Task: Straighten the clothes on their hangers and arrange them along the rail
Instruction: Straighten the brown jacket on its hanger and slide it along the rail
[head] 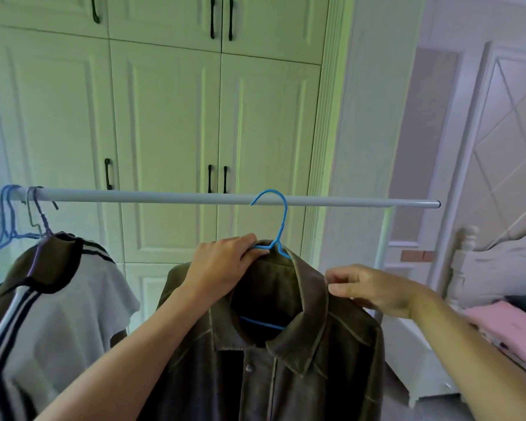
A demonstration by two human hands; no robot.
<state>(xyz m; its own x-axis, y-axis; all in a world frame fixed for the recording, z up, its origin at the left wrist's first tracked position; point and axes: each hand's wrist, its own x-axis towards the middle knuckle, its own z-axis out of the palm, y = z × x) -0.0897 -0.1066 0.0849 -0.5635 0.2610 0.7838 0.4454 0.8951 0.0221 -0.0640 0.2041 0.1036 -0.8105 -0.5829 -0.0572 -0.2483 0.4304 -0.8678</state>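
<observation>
While the brown collared jacket [301, 344] already hangs on its blue hanger [281, 229], with the hook over the rail [164, 197] a little right of the middle, the straightening of it looks unfinished; the collar sits unevenly and the hanger's lower bar shows through the open neck. Further left, a striped brown top [52, 268] and a grey T-shirt [82, 299] hang close together near the rail's left end, beside some bare blue hangers [6, 226] bunched there; whether those two have been tidied cannot be told. A long stretch of rail lies bare between that group and the jacket, so I judge the spacing along the rail is yet to be done; the task seems around its middle.

The left hand [222, 262] reaches up from below, forearm slanting to the right; its fingers are curled over the hanger's left shoulder and the back of the collar, gripping both just under the hook. The right hand [377, 290] comes in from the right, wrist level; thumb and fingertips are brought together on the cloth at the jacket's right shoulder, just beside the collar edge, in what looks like a pinch. The two hands stand on either side of the neck, apart from each other.
</observation>
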